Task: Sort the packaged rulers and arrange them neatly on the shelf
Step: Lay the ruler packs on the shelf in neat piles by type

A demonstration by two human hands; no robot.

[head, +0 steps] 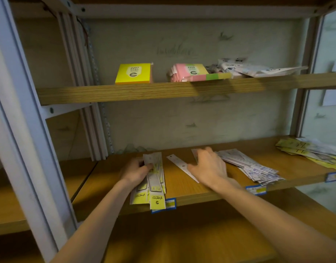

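Note:
On the middle wooden shelf (182,194) my left hand (135,170) grips a stack of packaged rulers with yellow labels (155,188), whose near ends hang over the shelf's front edge. One loose white packaged ruler (177,162) lies diagonally between my hands. My right hand (209,167) hovers with fingers spread over that ruler's right side and the left end of a fanned pile of white and blue packaged rulers (250,166). Whether the right hand touches either is unclear.
More yellow packages (311,151) lie at the shelf's far right. The shelf above carries a yellow sticky-note block (133,73), a pink and green one (191,73) and white packets (258,70). Blue price tags (170,204) line the front edge. White metal uprights (28,130) stand at left.

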